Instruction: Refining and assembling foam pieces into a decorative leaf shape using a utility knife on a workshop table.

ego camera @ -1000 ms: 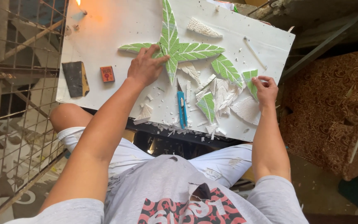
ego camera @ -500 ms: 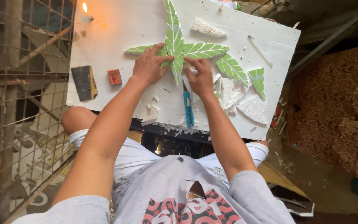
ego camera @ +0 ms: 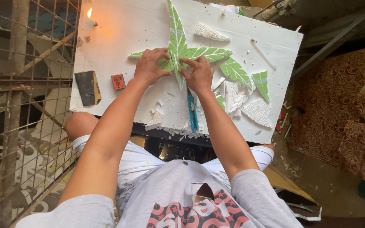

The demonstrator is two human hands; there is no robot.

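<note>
Bare board (ego camera: 119, 38) is lying open left of the hands; blue cutter (ego camera: 192, 110) and foam scraps (ego camera: 237, 97) are crowding the right.

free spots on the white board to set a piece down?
Bare patch between the candle, sandpaper and left hand. Crowded near the right hand: knife, foam scraps and leaves.

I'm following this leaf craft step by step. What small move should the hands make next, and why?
Probably press the green leaf pieces together at their meeting point. Both the left hand and right hand rest flat on that centre, on the white board, with nothing gripped. The blue cutter lies unused below the right hand, so this looks like joining rather than cutting.
</note>
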